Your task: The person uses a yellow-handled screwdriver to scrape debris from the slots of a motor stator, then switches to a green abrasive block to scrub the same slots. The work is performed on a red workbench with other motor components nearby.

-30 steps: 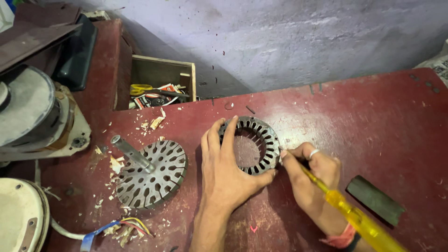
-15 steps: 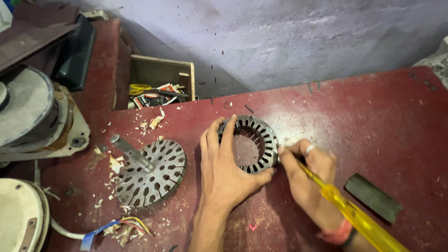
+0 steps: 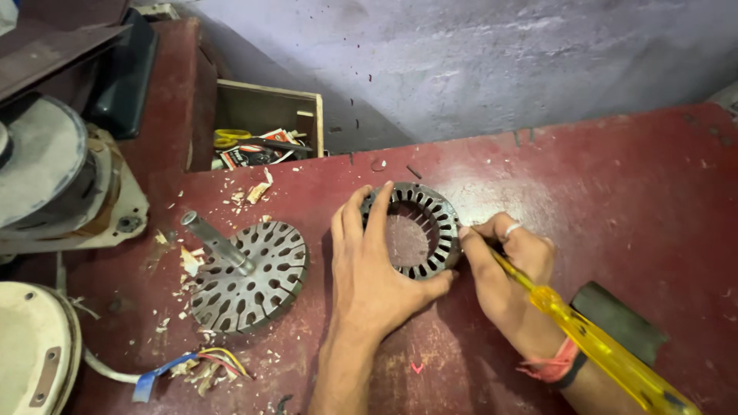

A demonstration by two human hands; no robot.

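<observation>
Steel rotor disc [image 3: 247,277] with its shaft lay at 9 o'clock on the red worktop [image 3: 615,184], paper scraps and coloured wires [image 3: 207,360] beside it. Left hand [image 3: 378,269] lay flat, fingers and thumb braced on the slotted stator ring [image 3: 417,229] at centre, not closed around it. Right hand [image 3: 503,269], at 3 o'clock of the ring, had its grip closed on a yellow-handled screwdriver [image 3: 592,338], tip at the ring's rim. Dark block [image 3: 624,321] sat just behind.

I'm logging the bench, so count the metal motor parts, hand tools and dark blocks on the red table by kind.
Slotted metal rings: 1, the grey stator ring under the left hand
Round slotted rotors with shaft: 1
Yellow-handled screwdrivers: 1, in the right hand
Dark rectangular blocks: 1
Total: 4
</observation>
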